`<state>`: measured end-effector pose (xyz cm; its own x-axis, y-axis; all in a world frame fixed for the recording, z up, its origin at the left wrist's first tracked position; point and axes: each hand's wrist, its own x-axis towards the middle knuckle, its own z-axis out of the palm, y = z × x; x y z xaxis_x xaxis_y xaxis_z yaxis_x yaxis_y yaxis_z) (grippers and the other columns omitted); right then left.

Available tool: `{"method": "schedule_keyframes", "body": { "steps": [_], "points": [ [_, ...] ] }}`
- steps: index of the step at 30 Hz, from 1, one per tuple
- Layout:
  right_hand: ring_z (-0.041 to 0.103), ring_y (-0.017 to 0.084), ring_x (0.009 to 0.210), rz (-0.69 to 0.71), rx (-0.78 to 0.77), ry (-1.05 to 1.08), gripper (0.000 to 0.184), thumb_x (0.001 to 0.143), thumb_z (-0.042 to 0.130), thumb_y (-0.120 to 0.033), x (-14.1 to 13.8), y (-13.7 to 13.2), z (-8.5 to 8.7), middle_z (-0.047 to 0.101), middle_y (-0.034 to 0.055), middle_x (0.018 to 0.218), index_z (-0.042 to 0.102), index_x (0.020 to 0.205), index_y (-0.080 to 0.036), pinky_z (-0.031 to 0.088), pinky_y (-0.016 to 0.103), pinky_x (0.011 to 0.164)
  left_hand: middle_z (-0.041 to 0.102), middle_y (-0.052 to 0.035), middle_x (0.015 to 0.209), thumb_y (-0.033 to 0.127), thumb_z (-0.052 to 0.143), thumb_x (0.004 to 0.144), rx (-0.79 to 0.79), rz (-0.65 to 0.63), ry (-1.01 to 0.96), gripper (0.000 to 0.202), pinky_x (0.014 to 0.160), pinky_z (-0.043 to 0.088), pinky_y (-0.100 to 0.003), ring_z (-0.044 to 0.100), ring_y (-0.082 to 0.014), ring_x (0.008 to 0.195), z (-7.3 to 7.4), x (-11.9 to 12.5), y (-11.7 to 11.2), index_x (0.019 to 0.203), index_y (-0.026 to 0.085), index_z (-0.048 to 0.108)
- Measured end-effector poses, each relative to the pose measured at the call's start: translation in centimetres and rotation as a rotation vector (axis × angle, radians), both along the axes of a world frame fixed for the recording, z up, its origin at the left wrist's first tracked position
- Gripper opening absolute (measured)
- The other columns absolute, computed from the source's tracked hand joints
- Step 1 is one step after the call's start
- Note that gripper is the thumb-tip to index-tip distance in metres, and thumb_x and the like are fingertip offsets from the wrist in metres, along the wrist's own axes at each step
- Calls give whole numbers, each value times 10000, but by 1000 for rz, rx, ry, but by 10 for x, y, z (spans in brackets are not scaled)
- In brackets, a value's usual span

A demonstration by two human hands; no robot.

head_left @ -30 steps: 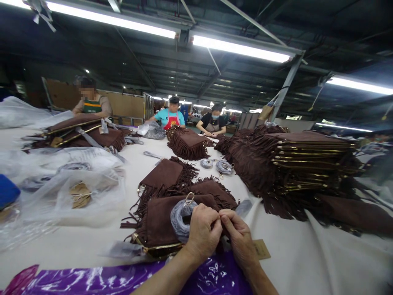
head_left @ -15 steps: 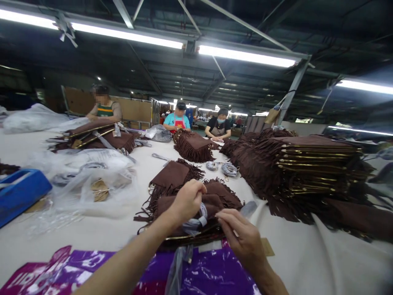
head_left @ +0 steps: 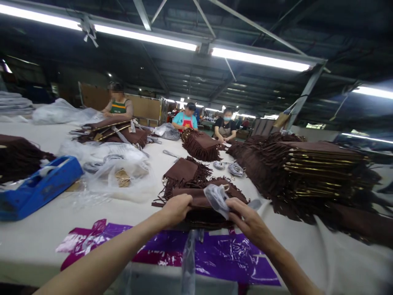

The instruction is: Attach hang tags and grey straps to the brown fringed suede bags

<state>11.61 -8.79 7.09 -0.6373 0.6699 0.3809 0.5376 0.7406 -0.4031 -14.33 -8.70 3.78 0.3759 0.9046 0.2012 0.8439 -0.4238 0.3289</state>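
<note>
A brown fringed bag point(head_left: 196, 198) lies in front of me, its dark opening facing my side. My left hand point(head_left: 178, 209) pinches the bag's upper edge at the left. In my right hand point(head_left: 245, 215) is a coiled strap in clear plastic wrap point(head_left: 217, 198), raised just over the bag's right part. Behind it another brown fringed piece point(head_left: 181, 172) rests flat on the table. Under and before the bag are purple and magenta plastic sheets point(head_left: 233, 254), with a strip of clear plastic point(head_left: 188, 254) hanging over them.
A tall stack of brown fringed bags point(head_left: 322, 164) stands at the right. On the left are a blue tape dispenser point(head_left: 46, 188) and crumpled clear plastic bags point(head_left: 135, 180). Two coiled straps point(head_left: 236, 169) lie beyond the bag. Three people point(head_left: 187, 119) work across the table.
My right hand has lifted the wrapped strap off the bag. My left hand has moved down to the bag's left edge. The view has shifted left, showing more of the blue dispenser.
</note>
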Motion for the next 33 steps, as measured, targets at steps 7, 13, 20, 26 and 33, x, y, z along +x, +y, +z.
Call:
{"method": "schedule_keyframes", "body": {
  "steps": [7, 13, 20, 26, 33],
  "points": [
    [606, 148, 860, 108, -104, -242, 160, 921, 428, -157, -20, -42, -3, 608, 10, 975, 546, 981, -247, 442, 239, 764, 550, 24, 678, 181, 544, 784, -125, -30, -230, 63, 601, 349, -211, 502, -135, 684, 39, -11, 21, 741, 171, 589],
    [663, 228, 785, -470, 114, -505, 240, 862, 445, -78, -73, 13, -38, 689, 120, 836, 670, 886, -161, 466, 285, 668, 559, 21, 687, 184, 535, 773, -87, -128, -277, 87, 616, 351, -207, 493, -128, 679, 36, -2, 7, 712, 167, 594],
    [656, 241, 821, -444, 241, -424, 316, 859, 403, -18, -85, -8, -59, 688, 153, 934, 668, 984, -137, 455, 292, 695, 629, -27, 871, 230, 449, 829, -109, 15, -272, 165, 709, 405, -242, 557, -163, 791, 29, -34, -28, 855, 174, 602],
    [664, 194, 618, -94, 259, -300, 304, 914, 525, -296, -113, -80, -53, 709, 19, 796, 559, 1214, -259, 365, 250, 508, 618, -23, 872, 126, 443, 700, -238, -20, -121, 229, 687, 383, -257, 551, -184, 795, 15, -62, -71, 897, 191, 538],
    [697, 220, 725, -29, 157, -415, 149, 861, 610, -346, -144, -80, -28, 740, 8, 852, 632, 1002, -303, 397, 250, 533, 604, 4, 828, 107, 403, 604, -345, -79, -333, 332, 693, 390, -243, 539, -171, 801, -8, -66, -62, 905, 193, 512]
  ]
}}
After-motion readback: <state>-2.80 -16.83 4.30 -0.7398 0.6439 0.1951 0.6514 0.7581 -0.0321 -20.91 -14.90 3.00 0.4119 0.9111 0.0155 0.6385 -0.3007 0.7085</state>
